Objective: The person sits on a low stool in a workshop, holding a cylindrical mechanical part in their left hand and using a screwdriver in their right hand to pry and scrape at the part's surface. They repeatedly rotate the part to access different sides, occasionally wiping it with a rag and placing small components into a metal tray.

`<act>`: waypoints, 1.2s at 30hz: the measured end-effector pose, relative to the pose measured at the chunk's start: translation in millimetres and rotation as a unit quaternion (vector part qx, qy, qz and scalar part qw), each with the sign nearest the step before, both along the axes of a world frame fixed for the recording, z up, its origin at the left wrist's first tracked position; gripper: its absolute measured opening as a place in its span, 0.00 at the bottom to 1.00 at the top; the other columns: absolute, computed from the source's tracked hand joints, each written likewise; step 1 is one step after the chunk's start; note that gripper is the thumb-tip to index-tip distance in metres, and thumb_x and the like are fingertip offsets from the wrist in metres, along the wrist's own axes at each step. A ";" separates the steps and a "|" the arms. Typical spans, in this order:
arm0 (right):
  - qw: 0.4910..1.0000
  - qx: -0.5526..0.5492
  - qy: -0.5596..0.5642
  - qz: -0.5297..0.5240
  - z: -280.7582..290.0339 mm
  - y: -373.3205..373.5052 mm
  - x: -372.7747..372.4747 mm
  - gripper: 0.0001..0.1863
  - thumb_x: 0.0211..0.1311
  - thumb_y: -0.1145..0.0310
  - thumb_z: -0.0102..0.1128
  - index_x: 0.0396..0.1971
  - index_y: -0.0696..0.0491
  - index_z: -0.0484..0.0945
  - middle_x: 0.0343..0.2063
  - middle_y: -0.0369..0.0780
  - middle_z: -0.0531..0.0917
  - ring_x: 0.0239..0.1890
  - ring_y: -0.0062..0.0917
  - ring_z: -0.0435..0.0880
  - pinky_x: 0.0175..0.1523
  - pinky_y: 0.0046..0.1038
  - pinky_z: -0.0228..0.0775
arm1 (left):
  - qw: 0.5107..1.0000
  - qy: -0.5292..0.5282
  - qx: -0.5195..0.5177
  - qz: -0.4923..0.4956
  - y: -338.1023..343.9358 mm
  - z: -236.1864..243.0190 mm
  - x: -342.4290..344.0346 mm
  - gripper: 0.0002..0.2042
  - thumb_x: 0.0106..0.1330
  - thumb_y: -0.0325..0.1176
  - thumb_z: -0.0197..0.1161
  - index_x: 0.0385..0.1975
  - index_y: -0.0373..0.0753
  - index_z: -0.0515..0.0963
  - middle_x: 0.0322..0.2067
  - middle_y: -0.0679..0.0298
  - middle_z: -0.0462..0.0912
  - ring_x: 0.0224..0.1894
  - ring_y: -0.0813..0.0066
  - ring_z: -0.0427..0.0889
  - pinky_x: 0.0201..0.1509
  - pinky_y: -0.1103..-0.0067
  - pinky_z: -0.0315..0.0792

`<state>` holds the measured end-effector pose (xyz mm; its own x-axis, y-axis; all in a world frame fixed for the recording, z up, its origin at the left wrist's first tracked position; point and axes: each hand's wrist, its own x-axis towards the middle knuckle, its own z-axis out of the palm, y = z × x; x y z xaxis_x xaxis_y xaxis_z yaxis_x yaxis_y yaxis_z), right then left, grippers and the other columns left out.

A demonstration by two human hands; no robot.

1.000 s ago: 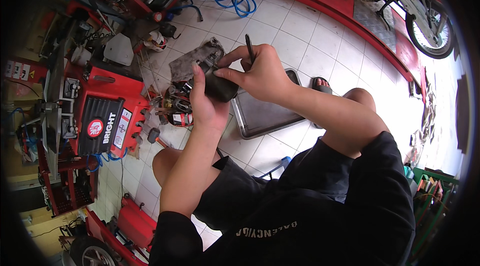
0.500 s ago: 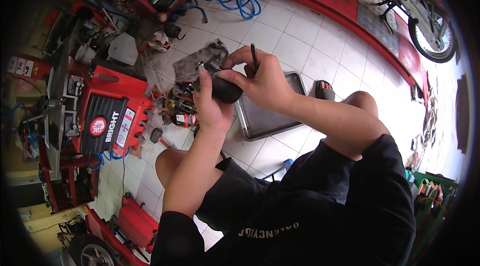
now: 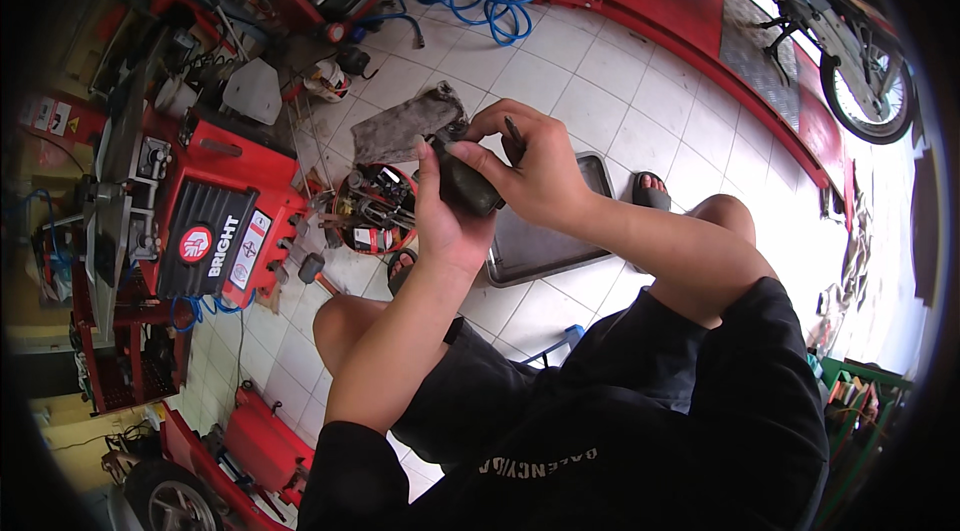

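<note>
Partly hidden, a dark rounded part [image 3: 468, 183] shows near the left edge of the tray [image 3: 545, 241].
Half-closed left hand [image 3: 450, 231] cups it; curled right hand [image 3: 545, 169] grips a dark rod [image 3: 514, 131], lower end obscured.

Beyond our black cloth shorts [image 3: 640, 341], our bare left hand [image 3: 455, 231] is cupped in a grip, its thumb [image 3: 428, 173] pointing away from them. Our bare left forearm [image 3: 400, 341] slants across their left leg. Our bare right hand [image 3: 545, 171], also beyond the shorts, has curled fingers [image 3: 512, 111]; our bare right forearm [image 3: 660, 243] angles inward above their right leg.
</note>
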<state>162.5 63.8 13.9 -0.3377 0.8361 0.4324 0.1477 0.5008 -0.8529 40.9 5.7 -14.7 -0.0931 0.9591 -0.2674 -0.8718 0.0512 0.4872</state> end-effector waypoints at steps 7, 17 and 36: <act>0.999 0.001 -0.033 0.008 7.3 0.2 2.5 0.10 0.56 0.68 0.74 0.32 0.58 0.83 0.31 0.36 0.83 0.18 0.16 0.67 0.25 0.22 0.61 | 0.999 -0.023 0.020 -0.014 2.2 -8.1 -3.3 0.28 0.71 0.60 0.55 0.56 0.41 0.74 0.48 0.66 0.78 0.53 0.73 0.77 0.63 0.71 0.69; 0.999 0.022 -0.035 -0.009 9.5 1.8 1.4 0.12 0.53 0.67 0.76 0.32 0.57 0.83 0.32 0.35 0.83 0.18 0.14 0.66 0.24 0.21 0.57 | 1.000 -0.022 0.002 0.013 2.2 -9.4 -2.0 0.26 0.71 0.59 0.56 0.55 0.43 0.75 0.47 0.67 0.82 0.52 0.73 0.78 0.62 0.71 0.70; 0.998 -0.005 -0.063 0.008 19.2 1.2 4.4 0.13 0.51 0.67 0.76 0.29 0.60 0.82 0.30 0.45 0.82 0.26 0.36 0.81 0.32 0.31 0.73 | 1.000 -0.008 0.001 -0.009 -0.5 -5.7 3.7 0.24 0.73 0.57 0.55 0.55 0.43 0.74 0.47 0.68 0.80 0.52 0.74 0.77 0.62 0.72 0.68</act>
